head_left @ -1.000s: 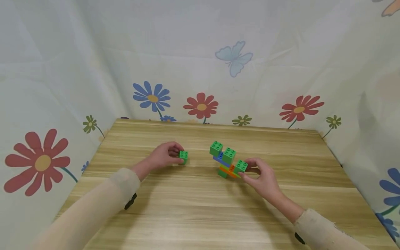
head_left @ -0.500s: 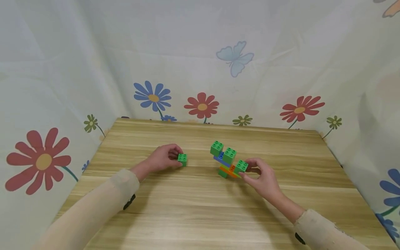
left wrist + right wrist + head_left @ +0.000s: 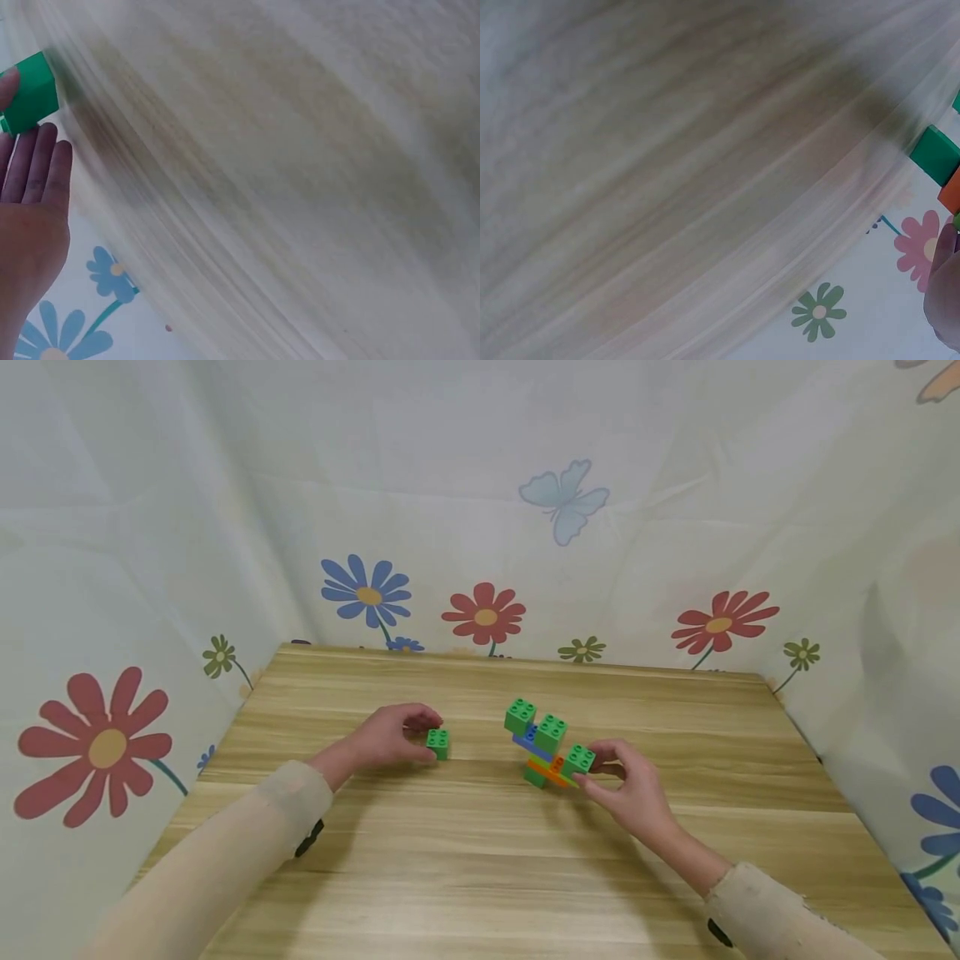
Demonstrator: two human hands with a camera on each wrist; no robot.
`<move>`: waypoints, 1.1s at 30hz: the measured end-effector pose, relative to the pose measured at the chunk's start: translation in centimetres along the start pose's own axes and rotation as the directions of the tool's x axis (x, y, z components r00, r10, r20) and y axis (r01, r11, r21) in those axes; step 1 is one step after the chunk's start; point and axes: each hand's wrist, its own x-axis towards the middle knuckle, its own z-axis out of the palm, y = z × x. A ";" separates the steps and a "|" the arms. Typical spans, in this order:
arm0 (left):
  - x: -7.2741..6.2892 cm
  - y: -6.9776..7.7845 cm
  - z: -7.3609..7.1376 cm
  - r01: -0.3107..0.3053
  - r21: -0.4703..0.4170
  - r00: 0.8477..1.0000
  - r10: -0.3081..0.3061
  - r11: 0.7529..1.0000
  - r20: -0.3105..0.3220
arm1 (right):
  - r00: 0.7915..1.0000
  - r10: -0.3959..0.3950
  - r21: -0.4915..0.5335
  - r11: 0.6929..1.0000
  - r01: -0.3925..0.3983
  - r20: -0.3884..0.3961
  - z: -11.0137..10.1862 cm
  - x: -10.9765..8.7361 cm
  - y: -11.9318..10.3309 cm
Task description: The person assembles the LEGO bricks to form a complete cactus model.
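A single green toy building brick with studs on top stands on the wooden tabletop, between the thumb and fingers of my left hand. In the left wrist view those fingers are straight beneath the brick, and the thumb overlaps one face. My right hand pinches the right end of a stepped brick build, thumb in front and index finger behind the end green brick. Blue, orange and yellow-green layers carry several green bricks; another green one is underneath. The right wrist view catches only its edge.
The wooden table stretches around both hands. Behind and beside it hangs a pale curtain printed with flowers and a butterfly.
The single green brick has come slightly lower and nearer in the head view, then stayed there while the left fingers spread a little. The right hand and the build have hardly moved.
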 end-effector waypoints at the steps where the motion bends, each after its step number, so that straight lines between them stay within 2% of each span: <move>1: 0.1 -0.1 0.0 -0.004 0.008 1.000 0.004 1.000 0.004 | 1.000 0.000 -0.001 1.000 0.000 0.000 0.0 0.0 0.0; 6: 0.2 -0.1 0.4 -0.012 0.026 1.000 0.011 1.000 0.011 | 1.000 0.001 -0.003 1.000 -0.001 0.000 0.0 0.0 0.0; 11: 0.2 0.3 0.5 -0.019 0.049 1.000 0.020 0.999 -0.014 | 1.000 -0.002 -0.002 1.000 0.002 -0.003 0.0 0.0 0.1; 17: 0.3 1.3 -0.3 -0.041 0.075 0.999 0.043 0.996 -0.022 | 1.000 -0.005 -0.011 1.000 0.005 -0.004 0.0 0.1 0.2; 21: 0.2 3.7 -1.4 -0.107 0.068 0.994 0.108 0.992 -0.011 | 1.000 -0.005 -0.004 1.000 0.005 -0.001 0.1 0.1 0.0; 26: 0.3 7.4 -2.5 -0.181 0.084 0.983 0.182 0.980 -0.011 | 1.000 -0.009 -0.010 1.000 0.009 -0.003 0.0 0.1 0.0; 33: 1.3 12.8 -3.2 -0.267 0.104 0.963 0.263 0.958 0.049 | 1.000 -0.003 -0.029 1.000 0.003 0.005 0.0 0.1 0.1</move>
